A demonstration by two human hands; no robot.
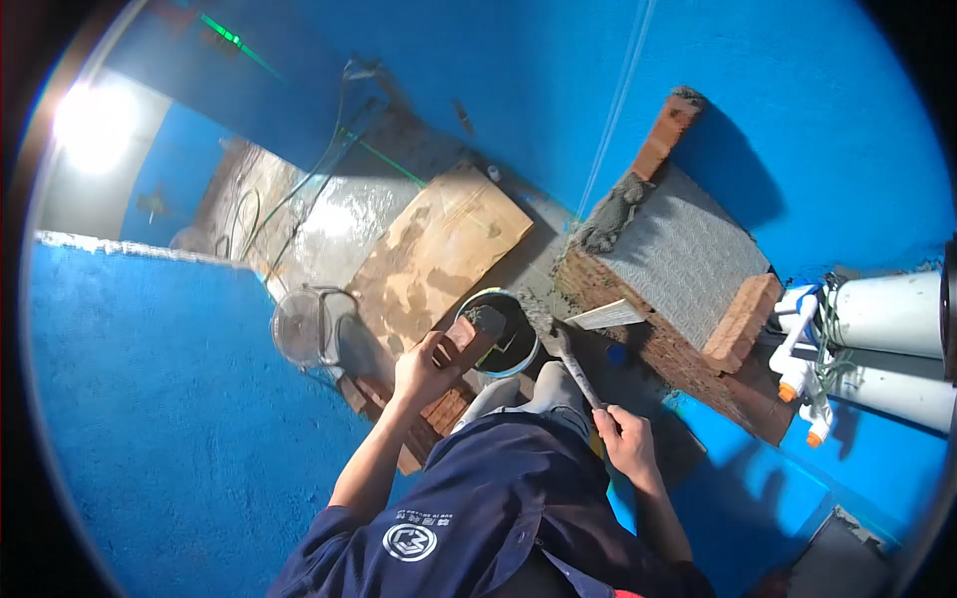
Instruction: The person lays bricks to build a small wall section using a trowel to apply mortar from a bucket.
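Observation:
My left hand grips a red brick, with grey mortar on its far end, over the near-left rim of a bucket. Dark mortar partly fills that bucket, which stands just in front of my legs. In my right hand is the long handle of a trowel. Its mortar-smeared blade is beside the bucket's right rim, though its outline is hard to make out. To the right stands a low brick structure with a light textured top panel. Mortar lies along its far-left edge.
One brick rises at the structure's back corner; another lies on its right edge. White pipes with orange-capped fittings are at right. A stained board, a clear container and stacked bricks are at left. Blue walls surround this corner.

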